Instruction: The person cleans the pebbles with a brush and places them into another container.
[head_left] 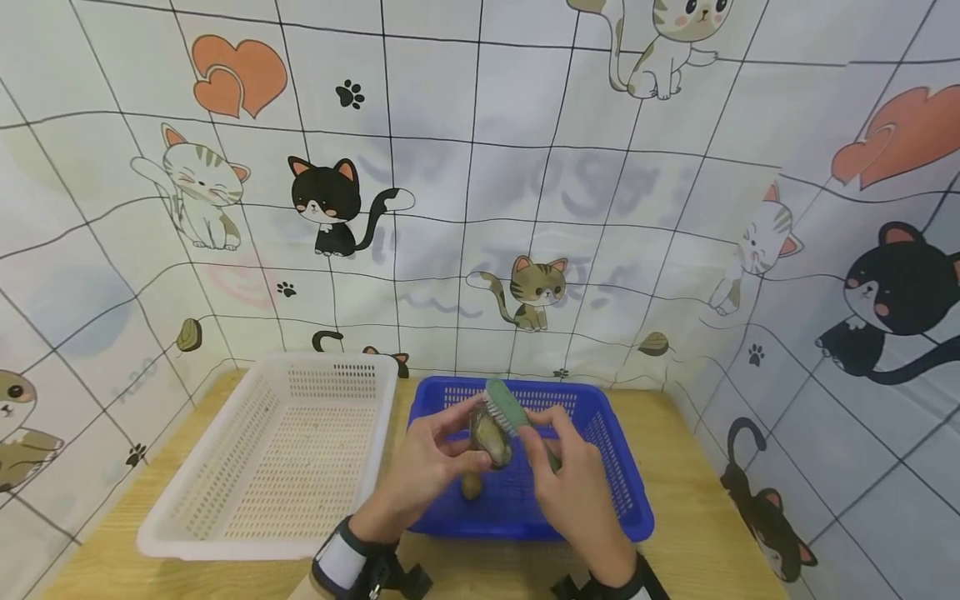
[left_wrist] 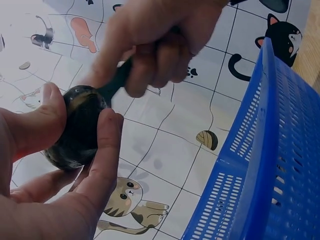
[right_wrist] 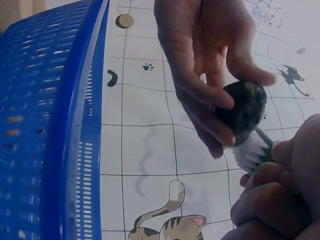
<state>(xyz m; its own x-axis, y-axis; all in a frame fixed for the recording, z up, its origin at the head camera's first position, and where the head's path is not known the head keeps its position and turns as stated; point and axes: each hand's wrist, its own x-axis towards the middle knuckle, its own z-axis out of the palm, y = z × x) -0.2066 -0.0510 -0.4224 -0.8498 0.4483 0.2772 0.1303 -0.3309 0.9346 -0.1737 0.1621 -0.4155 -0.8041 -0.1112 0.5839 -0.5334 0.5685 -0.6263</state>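
My left hand (head_left: 423,467) holds an oval, glossy brown-and-dark lump (head_left: 491,437) between thumb and fingers above the blue basket. In the left wrist view the lump (left_wrist: 80,127) looks nearly black with a paler streak. My right hand (head_left: 576,487) grips a green scrub brush (head_left: 510,408) by its handle. Its white bristles (right_wrist: 249,154) are right at the lump's surface in the right wrist view. Below the hands, a small round brown thing (head_left: 471,486) lies in the blue basket (head_left: 525,531), partly covered by the left hand in the head view.
To the left stands a white plastic basket (head_left: 262,546) with slotted walls, side by side with the blue one on a wooden table (head_left: 705,517). A cat-printed sheet with grid lines (head_left: 435,183) rises behind and at both sides.
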